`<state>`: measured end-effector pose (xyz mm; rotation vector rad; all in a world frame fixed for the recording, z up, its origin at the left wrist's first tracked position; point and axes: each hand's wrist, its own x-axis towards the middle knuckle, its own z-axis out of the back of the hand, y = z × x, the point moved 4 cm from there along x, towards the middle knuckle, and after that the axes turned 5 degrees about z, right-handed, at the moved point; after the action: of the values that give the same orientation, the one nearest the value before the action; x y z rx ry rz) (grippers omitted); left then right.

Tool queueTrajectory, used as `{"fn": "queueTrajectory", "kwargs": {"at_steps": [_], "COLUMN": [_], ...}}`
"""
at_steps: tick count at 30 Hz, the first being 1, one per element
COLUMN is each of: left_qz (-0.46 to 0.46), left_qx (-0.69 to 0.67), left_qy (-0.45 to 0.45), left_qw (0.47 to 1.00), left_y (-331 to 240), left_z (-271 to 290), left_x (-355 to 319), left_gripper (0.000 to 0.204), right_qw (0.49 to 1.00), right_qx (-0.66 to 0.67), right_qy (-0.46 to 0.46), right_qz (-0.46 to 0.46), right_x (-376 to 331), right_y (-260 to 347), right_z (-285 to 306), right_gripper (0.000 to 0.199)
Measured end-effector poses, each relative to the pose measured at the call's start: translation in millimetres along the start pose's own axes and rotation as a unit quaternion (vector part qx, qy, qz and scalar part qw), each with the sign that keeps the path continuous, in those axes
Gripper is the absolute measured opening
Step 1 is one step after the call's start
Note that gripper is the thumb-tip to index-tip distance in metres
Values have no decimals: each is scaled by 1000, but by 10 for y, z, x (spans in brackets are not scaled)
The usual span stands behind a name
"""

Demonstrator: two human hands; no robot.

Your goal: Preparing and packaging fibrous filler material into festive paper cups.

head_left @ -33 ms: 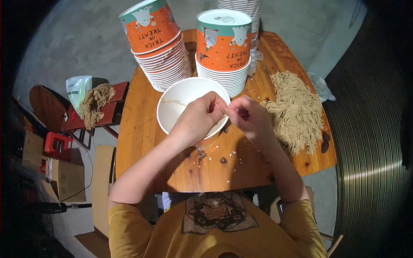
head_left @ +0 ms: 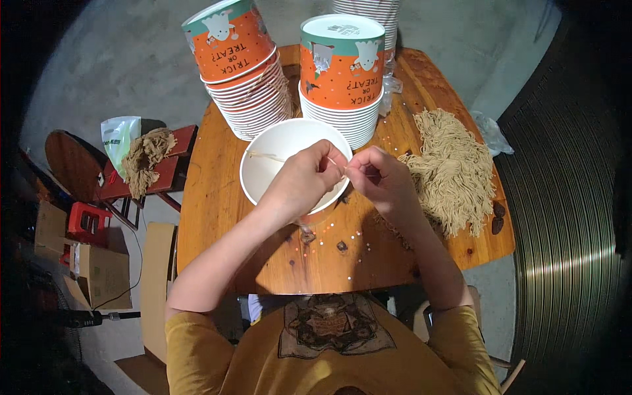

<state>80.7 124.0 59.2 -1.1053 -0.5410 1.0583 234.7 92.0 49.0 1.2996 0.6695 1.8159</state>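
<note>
A white paper bucket (head_left: pixel 266 181) with its open mouth up stands on the wooden table in front of me. Over its right rim my left hand (head_left: pixel 301 176) is closed in a pinch on a thin pale cord. Touching or nearly touching it, my right hand (head_left: pixel 382 179) pinches the same spot, just outside the rim. A loose piece of cord (head_left: pixel 264 155) crosses the bucket's left inner wall. Fingertips hide most of what lies between them. Right of my right hand lies a heap of beige cords (head_left: pixel 451 174).
Behind the bucket stand two stacks of upturned buckets, a leaning orange one (head_left: pixel 234 49) and an upright one (head_left: pixel 342 69). Small beads (head_left: pixel 322 242) are scattered on the table (head_left: pixel 283 276). At left, a dark red bench (head_left: pixel 172 164) bears more cord (head_left: pixel 146 161) and a plastic bag (head_left: pixel 120 139).
</note>
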Motion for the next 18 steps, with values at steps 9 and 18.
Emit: {"fn": "queueTrajectory", "kwargs": {"at_steps": [9, 18], "left_qz": [3, -71], "left_qx": [9, 13], "left_qy": [-1, 22], "left_qw": [1000, 997], "left_y": [2, 11], "left_z": [-2, -41], "left_x": [-25, -3], "left_gripper": [15, 14], "right_qw": [1000, 1000], "right_qx": [9, 9], "right_qy": [6, -3], "right_qz": [5, -19], "right_x": [-6, -11], "right_y": [-21, -15], "right_z": [2, -11], "right_gripper": [9, 9]}}
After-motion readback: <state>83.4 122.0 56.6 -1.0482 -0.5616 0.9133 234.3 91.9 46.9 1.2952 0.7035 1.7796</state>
